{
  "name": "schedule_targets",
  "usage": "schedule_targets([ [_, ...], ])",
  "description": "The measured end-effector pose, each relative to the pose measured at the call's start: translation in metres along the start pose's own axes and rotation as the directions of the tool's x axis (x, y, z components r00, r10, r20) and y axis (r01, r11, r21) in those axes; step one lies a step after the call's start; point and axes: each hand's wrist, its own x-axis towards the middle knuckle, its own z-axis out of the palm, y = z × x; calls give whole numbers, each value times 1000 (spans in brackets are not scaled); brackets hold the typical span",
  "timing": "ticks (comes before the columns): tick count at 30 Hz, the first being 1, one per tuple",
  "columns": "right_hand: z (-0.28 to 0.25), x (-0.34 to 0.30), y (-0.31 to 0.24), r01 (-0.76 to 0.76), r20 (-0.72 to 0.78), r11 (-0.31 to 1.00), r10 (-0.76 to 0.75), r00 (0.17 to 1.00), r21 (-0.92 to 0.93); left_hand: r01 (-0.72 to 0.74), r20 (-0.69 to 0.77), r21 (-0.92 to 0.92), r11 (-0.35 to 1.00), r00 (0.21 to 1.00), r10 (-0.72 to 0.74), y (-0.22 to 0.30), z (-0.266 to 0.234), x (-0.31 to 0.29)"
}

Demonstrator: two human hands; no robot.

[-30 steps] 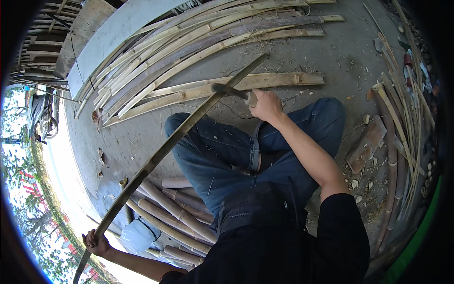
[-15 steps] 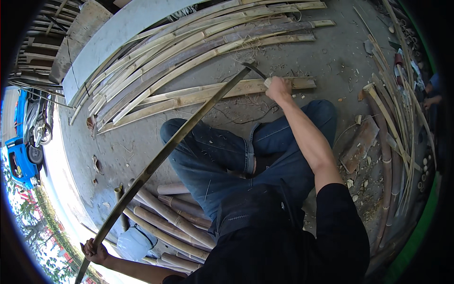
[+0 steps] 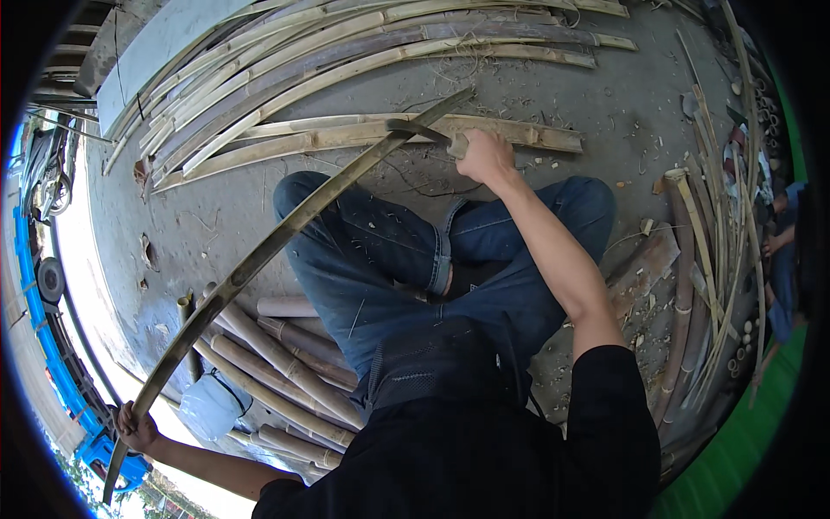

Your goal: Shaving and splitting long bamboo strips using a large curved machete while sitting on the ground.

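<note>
One long split bamboo strip [image 3: 285, 232] slants over my left thigh, from the lower left to the floor ahead. My left hand [image 3: 136, 428] is closed around it close to its lower end. A curved hooked knife [image 3: 419, 131], like a sickle, is gripped by its short handle in my right hand [image 3: 487, 157]. Its dark blade lies across the strip a little short of the far end, seemingly touching it. The strip's far tip sticks out past the blade. Both forearms are bare, and I sit with my legs [image 3: 380, 242] folded.
Many split bamboo lengths [image 3: 346, 60] lie on the concrete ahead. Bamboo poles [image 3: 285, 372] and a pale bag [image 3: 212, 405] are at my left. More poles [image 3: 683, 285], thin slats and shavings lie right, near another person [image 3: 782, 242]. A blue truck [image 3: 52, 346] stands outside.
My right hand and the knife have shifted left and slightly nearer along the strip, whose far end now projects beyond the blade. My left hand still grips the strip. The view has moved somewhat.
</note>
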Motion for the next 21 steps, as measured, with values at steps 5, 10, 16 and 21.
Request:
schedule_targets([
  [5, 3, -23, -11, -16, -76, 998, 11, 997, -68, -142, -59, 79, 987, 987, 147, -12, 9, -9],
  [10, -22, 17, 48, -237, -40, 967, 234, 971, -94, -252, 41, 487, 836, 963, 266, 29, -28, 11],
  [16, -2, -1, -7, -38, -31, 996, 36, 999, -81, -129, 16, 36, 991, 992, 129, 8, 33, -40],
  [21, -20, 49, 61, -249, 24, 953, 256, 966, -172, -67, 54, -6, 998, 996, 67, 31, 7, -27],
])
